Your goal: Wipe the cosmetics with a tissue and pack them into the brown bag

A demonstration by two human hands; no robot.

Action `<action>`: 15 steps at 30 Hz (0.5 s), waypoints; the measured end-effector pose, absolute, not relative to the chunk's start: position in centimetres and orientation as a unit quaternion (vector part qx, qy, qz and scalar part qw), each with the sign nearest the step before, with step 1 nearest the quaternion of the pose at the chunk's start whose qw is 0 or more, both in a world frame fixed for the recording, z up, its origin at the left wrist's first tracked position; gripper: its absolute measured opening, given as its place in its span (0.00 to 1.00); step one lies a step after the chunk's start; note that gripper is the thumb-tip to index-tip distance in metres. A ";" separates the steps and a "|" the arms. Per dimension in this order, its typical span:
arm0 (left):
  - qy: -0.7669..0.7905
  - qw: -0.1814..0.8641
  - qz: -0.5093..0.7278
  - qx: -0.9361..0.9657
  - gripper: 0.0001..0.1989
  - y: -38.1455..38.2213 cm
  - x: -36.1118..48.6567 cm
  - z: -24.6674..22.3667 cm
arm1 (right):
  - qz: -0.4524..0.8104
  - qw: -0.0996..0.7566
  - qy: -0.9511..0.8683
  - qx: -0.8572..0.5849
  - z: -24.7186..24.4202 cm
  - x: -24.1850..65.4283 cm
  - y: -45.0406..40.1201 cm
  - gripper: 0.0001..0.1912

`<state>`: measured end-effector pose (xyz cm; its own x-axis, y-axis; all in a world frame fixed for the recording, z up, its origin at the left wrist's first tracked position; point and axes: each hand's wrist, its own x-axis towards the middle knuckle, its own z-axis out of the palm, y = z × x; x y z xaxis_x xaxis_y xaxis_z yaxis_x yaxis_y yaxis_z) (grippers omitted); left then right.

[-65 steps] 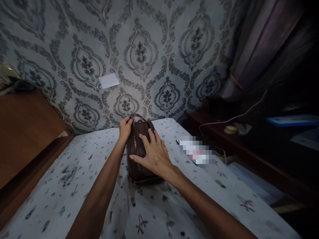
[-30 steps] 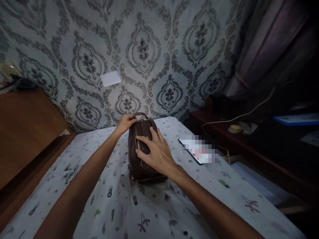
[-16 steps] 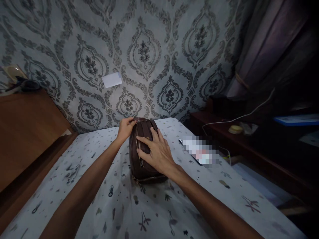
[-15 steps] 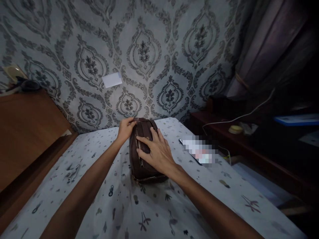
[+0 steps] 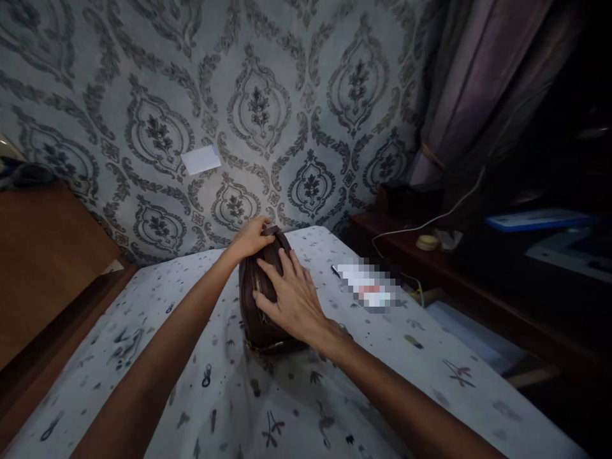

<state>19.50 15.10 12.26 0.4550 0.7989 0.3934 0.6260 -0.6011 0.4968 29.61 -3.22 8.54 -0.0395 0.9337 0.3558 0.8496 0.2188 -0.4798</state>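
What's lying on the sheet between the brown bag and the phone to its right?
Nothing: in the head view, only bare printed sheet separates the brown bag from the phone. The right hand rests flat on the bag's side, not in that stretch.

I see bed (image 5: 143, 382) under pale sheet with small dark leaf print. Brown bag (image 5: 253, 319) stands upright near far middle. Flat blurred item (image 5: 366, 287) lies just right of bag, apart from it.

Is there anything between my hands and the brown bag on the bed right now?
Nothing visible. The left hand grips the brown bag at its far top end, and the right hand lies flat on its side.
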 end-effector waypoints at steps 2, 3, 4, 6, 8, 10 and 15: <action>0.434 0.152 0.282 0.842 0.11 16.4 21.0 12.6 | 0.069 0.315 -0.706 -0.630 8.3 29.6 -3.4 0.39; 0.442 0.159 0.277 0.838 0.08 17.0 21.6 12.7 | 0.068 0.319 -0.702 -0.633 8.1 29.5 -3.4 0.41; 0.451 0.164 0.277 0.832 0.07 17.6 22.0 12.7 | 0.064 0.324 -0.699 -0.634 7.9 29.5 -3.5 0.42; 0.469 0.170 0.288 0.818 0.10 18.6 22.5 12.4 | 0.052 0.332 -0.700 -0.630 7.5 29.5 -3.6 0.40; 0.482 0.172 0.308 0.802 0.12 19.1 22.5 12.1 | 0.041 0.341 -0.700 -0.626 7.2 29.4 -3.7 0.38; 0.491 0.175 0.326 0.789 0.12 19.2 22.3 11.8 | 0.032 0.350 -0.698 -0.624 7.0 29.3 -3.8 0.37; 0.482 0.192 0.353 0.778 0.13 18.1 22.0 11.6 | 0.023 0.359 -0.692 -0.626 6.8 29.2 -3.6 0.35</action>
